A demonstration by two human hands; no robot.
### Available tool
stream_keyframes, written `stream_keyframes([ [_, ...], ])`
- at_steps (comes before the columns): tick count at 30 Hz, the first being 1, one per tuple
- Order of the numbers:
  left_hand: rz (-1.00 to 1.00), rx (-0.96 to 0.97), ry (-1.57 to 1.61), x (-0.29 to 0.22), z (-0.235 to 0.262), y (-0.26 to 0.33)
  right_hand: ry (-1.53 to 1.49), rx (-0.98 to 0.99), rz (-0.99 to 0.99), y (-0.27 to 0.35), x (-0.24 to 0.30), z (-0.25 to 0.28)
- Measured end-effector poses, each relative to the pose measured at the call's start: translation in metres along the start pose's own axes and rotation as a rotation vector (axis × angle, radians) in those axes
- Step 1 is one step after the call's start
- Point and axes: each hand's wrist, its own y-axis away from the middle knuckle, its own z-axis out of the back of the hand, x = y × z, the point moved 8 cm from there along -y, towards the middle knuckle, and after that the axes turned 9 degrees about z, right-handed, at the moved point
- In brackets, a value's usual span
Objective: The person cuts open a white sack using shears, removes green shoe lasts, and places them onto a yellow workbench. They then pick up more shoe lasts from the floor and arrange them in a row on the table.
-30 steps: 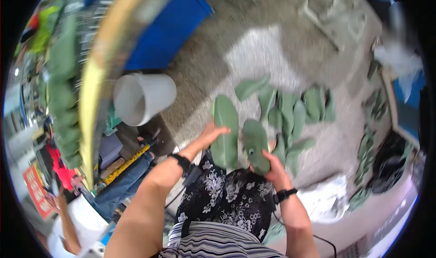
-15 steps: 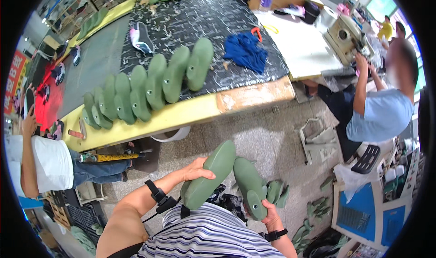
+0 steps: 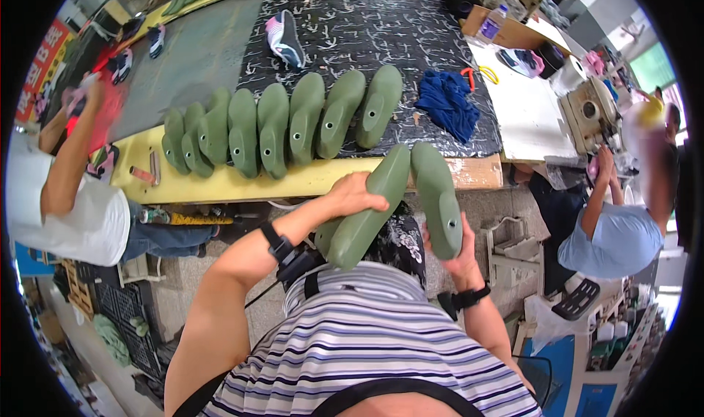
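Note:
My left hand (image 3: 353,195) is wrapped round a green shoe last (image 3: 372,215), its sole side turned up and one end pointing at the table. Behind that last, a bit of another green piece (image 3: 323,235) shows beside my wrist; I cannot tell whether it is held too. In my right hand (image 3: 462,255) is a second green shoe last (image 3: 435,186), gripped at the end with a small round hole. The two lasts lean together at their far ends. Just beyond them, a row of several green lasts (image 3: 273,123) stands along the table's near edge.
The long table (image 3: 293,182) has a yellow edge and black patterned cover. A shoe (image 3: 284,39) and blue cloth (image 3: 449,105) lie on it. A person in white (image 3: 88,211) is at left; another in light blue (image 3: 612,237) sits by a sewing machine (image 3: 589,112) at right.
Both hands have moved forward with their lasts, closer to the table edge. The right last has risen beside the left one. The person at left has raised an arm.

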Motion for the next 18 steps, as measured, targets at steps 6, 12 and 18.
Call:
stream_keyframes([
  [6, 0.211, -0.351, -0.481, -0.063, 0.046, -0.075, 0.003, 0.007, -0.016, -0.128, 0.058, -0.002],
  [12, 0.016, -0.417, -0.795, -0.106, 0.031, -0.167, 0.364, 0.111, -0.08, -0.213, 0.124, -0.01],
  [18, 0.037, -0.787, -0.731, -0.086, 0.026, -0.201, 2.383, 0.113, 0.3, -0.255, 0.199, 0.011],
])
